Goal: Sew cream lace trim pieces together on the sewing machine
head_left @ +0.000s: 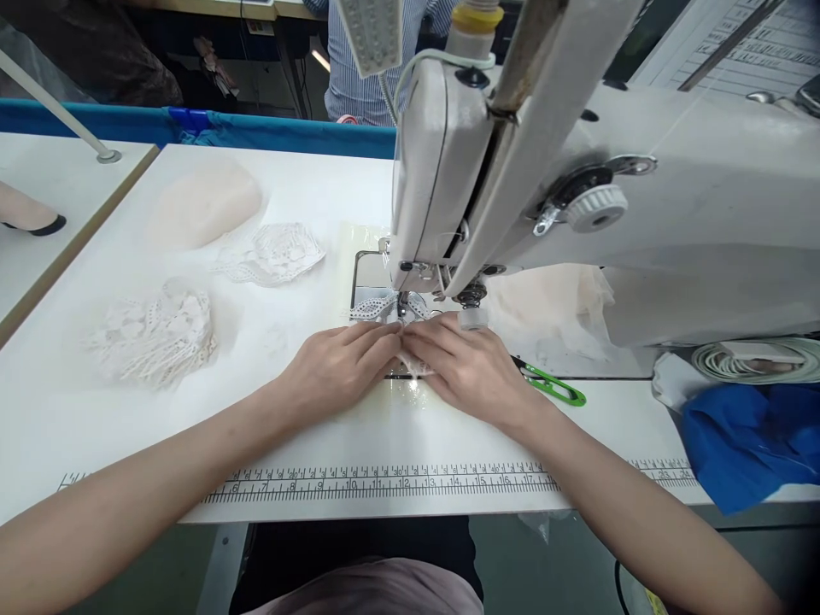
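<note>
A small white lace piece lies under the presser foot of a white sewing machine. My left hand rests flat on the table, with its fingertips pinching the near edge of the lace. My right hand lies beside it, fingers pressed together on the same lace edge. The fingertips of both hands meet just in front of the needle. Most of the lace under my fingers is hidden.
Two heaps of white lace pieces and a pale fabric stack lie at the left. Green thread snips sit right of my right hand. Blue cloth covers the right corner. A printed ruler runs along the front edge. Another person stands behind the table.
</note>
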The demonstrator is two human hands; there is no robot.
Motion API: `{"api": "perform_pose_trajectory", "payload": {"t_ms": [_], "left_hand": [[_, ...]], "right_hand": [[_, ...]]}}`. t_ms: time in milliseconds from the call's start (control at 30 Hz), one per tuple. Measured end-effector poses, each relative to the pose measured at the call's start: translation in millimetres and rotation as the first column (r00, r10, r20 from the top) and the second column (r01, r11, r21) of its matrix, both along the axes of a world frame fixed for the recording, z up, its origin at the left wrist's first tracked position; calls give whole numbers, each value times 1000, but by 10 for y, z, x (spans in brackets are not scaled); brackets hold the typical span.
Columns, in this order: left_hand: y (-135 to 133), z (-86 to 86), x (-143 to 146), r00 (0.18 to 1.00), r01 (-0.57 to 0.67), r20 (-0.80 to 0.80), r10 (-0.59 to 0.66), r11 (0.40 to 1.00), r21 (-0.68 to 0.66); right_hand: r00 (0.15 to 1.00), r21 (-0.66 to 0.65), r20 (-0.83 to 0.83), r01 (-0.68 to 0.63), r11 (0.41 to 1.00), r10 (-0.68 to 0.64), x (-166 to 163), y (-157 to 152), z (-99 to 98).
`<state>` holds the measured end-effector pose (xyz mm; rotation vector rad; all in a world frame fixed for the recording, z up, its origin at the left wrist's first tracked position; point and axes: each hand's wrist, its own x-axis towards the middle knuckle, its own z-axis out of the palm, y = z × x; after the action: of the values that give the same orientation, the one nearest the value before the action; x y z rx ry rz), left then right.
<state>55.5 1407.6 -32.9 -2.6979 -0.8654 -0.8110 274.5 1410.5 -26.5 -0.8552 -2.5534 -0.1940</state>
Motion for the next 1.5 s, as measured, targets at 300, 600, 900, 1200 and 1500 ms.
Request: {"api": "perform_pose_trajectory", "payload": {"t_ms": [300,600,900,1200,1500], "left_hand": [[-70,-12,-16,983,20,-185,-6,997,78],[-48,-9,-35,980,13,-200,2,997,73],[28,-13,-41,976,-18,-213,40,994,104],[-11,-11,-54,982,24,-190,-13,998,57],[51,-10,-57,984,3,-180,6,999,49]], "right_hand": [[999,139,-28,-43,989,47,-26,-29,17],[1000,129,-3,-22,991,23,-13,-22,6],[1000,145,8,-13,989,12,-24,34,-55],[999,130,40,2,992,-8,-30,19,-81],[1000,149,29,-13,989,9,-44,16,-95]]}}
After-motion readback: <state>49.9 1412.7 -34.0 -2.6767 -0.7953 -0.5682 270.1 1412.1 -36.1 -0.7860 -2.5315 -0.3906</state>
